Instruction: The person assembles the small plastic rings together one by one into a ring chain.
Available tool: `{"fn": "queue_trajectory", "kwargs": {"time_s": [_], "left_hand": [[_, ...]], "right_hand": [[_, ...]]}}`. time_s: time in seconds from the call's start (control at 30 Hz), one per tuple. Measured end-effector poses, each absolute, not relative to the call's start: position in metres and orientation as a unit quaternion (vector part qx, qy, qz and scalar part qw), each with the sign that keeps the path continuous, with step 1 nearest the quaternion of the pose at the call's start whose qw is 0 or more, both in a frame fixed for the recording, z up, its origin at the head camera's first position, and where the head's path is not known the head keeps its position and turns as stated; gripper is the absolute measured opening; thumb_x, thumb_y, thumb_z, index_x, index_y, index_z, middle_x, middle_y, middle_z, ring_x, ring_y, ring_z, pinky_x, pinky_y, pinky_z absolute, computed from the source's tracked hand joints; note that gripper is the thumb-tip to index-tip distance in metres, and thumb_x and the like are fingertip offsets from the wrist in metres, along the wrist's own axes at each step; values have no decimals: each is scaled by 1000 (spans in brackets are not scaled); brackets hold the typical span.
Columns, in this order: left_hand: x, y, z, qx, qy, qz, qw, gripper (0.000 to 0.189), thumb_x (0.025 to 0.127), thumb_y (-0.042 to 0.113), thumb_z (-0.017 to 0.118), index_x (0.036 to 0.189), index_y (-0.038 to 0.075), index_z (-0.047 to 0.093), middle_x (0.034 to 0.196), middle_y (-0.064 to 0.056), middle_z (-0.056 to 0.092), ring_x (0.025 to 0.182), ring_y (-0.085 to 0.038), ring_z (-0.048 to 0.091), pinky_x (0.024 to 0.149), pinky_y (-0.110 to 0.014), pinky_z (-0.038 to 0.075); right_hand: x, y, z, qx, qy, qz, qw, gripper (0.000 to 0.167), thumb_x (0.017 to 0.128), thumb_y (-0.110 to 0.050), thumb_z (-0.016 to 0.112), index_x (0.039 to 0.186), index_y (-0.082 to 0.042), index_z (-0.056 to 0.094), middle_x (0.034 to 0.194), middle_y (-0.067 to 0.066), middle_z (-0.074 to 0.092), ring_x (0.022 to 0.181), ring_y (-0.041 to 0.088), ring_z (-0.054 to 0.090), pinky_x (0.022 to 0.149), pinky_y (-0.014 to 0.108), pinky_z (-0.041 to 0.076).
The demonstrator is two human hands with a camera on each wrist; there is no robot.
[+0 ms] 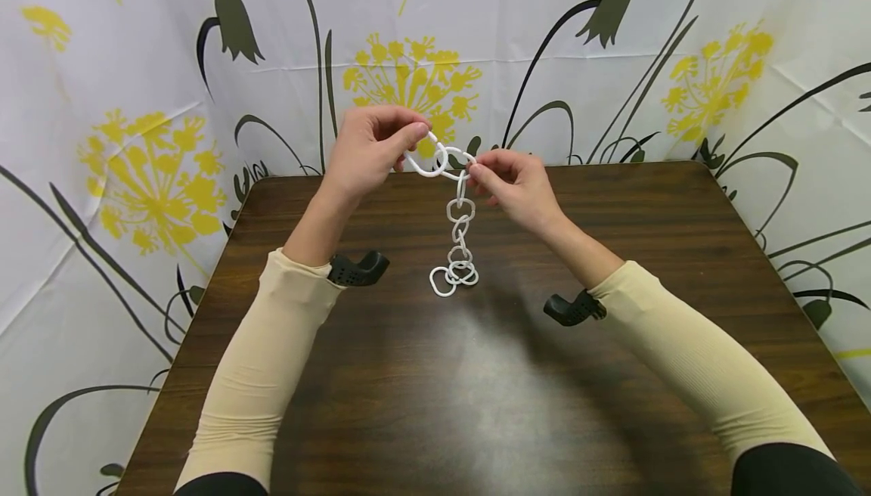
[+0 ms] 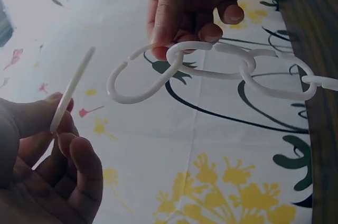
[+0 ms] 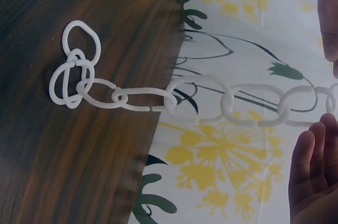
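Observation:
My left hand [image 1: 370, 148] pinches a loose white plastic link [image 2: 72, 90] between thumb and finger; the left wrist view shows it nearly edge-on. Opposite it, my right hand [image 1: 520, 190] pinches the top link [image 2: 127, 100] of a white plastic chain [image 3: 142, 91]. Though the two held links overlap in the head view, a space separates them in the left wrist view. A narrow slit shows in the top link near my right thumb. From there the chain hangs down, and its lower links [image 1: 444, 294] lie bunched on the table.
The dark wooden table [image 1: 408, 405] reaches back to a white curtain [image 1: 517, 20] printed with yellow and grey-green flowers. Black mounts [image 1: 358, 269] stick out inward from both wrists, above the tabletop.

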State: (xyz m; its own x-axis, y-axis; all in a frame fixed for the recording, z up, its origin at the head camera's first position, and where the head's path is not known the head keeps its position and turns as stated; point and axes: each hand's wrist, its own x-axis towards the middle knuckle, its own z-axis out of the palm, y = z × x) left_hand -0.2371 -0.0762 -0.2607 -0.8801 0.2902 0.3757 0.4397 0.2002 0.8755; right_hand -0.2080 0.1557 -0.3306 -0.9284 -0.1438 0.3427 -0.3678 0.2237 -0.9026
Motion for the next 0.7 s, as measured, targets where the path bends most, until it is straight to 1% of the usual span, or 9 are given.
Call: {"fn": "queue_trajectory", "kwargs": {"time_s": [0.13, 0.2, 0.23, 0.27, 0.43, 0.5, 0.7], "left_hand": [[-238, -71, -259, -250, -804, -535, 68, 19, 102, 10, 74, 106, -7, 80, 78, 14, 67, 65, -9, 52, 60, -20, 44], [-239, -68, -259, -255, -808, -527, 64, 18, 102, 10, 74, 105, -8, 80, 78, 15, 67, 67, -7, 51, 62, -20, 42], [-240, -67, -260, -256, -808, -526, 61, 18, 102, 9, 74, 105, -7, 80, 78, 15, 67, 67, -7, 50, 61, -20, 41], [-240, -65, -260, -254, -807, -530, 54, 17, 101, 9, 74, 105, -7, 80, 77, 15, 67, 65, -6, 50, 60, -20, 40], [-242, -56, -258, -223, -805, -549, 15, 17, 101, 14, 77, 106, -1, 82, 77, 12, 69, 56, -7, 47, 51, -19, 41], [-244, -54, -258, -215, -805, -553, 4, 17, 100, 14, 78, 107, -1, 83, 78, 11, 70, 54, -7, 47, 50, -20, 40], [-247, -51, -260, -215, -805, -552, -12, 17, 97, 11, 79, 109, -2, 83, 79, 7, 74, 49, -5, 44, 47, -19, 36]], "right_hand": [[-208, 154, -329, 171, -776, 600, 94, 18, 105, -7, 68, 109, 9, 74, 95, 25, 74, 76, 11, 67, 62, 20, 58], [-207, 154, -329, 174, -775, 601, 94, 18, 105, -7, 68, 109, 10, 73, 95, 25, 74, 76, 8, 66, 62, 20, 57], [-207, 154, -328, 174, -775, 600, 93, 18, 105, -6, 68, 109, 10, 74, 93, 22, 75, 75, 8, 66, 62, 20, 57], [-207, 154, -328, 175, -775, 600, 93, 17, 105, -6, 68, 109, 10, 74, 92, 19, 75, 75, 8, 66, 62, 20, 57], [-207, 153, -328, 174, -778, 597, 94, 16, 104, -5, 69, 108, 9, 74, 89, 10, 76, 76, 5, 67, 62, 20, 57], [-206, 153, -328, 176, -781, 591, 96, 15, 103, -5, 70, 108, 8, 75, 91, 14, 76, 77, 4, 68, 63, 21, 57], [-205, 151, -328, 180, -789, 580, 95, 15, 103, -5, 71, 108, 8, 76, 94, 15, 78, 80, 2, 69, 63, 20, 57]]}}
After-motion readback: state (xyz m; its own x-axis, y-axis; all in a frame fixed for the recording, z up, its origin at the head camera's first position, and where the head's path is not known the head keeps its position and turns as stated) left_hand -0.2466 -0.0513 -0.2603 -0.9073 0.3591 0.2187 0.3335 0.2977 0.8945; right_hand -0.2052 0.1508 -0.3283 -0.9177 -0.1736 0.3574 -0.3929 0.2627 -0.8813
